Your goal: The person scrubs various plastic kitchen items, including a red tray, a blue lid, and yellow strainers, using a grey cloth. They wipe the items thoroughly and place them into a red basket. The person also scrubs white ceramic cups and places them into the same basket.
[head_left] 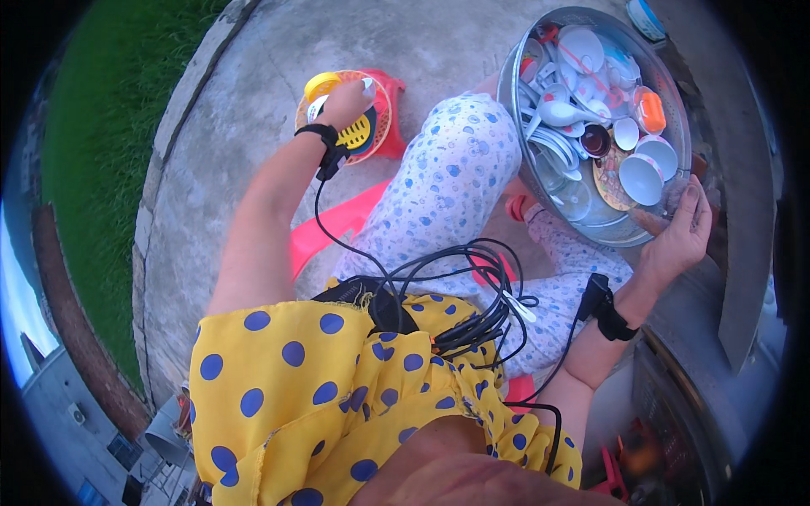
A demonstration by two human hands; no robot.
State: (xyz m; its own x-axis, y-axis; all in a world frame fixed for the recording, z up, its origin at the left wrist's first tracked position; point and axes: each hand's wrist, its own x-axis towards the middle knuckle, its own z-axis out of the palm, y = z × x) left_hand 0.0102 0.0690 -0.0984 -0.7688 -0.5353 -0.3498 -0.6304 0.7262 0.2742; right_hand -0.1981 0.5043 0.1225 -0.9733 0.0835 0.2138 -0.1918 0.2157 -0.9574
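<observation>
My left hand (348, 103) is closed over a small orange basket (386, 135) at the upper middle. A small white piece (369, 87) shows at its fingers, too little of it to name. In the basket lie a yellow slotted piece (356, 133) and a yellow round thing (321, 85). At the near right rim of a large metal tub (510, 93), my right hand (682, 229) is closed, thumb and fingers round a greyish thing that I cannot make out. The tub holds white bowls (641, 178), white spoons (557, 112), a dark red cup (596, 141) and an orange-and-white container (650, 110).
The basket rests on a red stool (393, 110). Beneath me is a pink-red seat (325, 232). Coiled black cables (477, 308) lie across my lap. A blue-and-white container (646, 18) stands beyond the tub. Grass (110, 152) borders the concrete on the left.
</observation>
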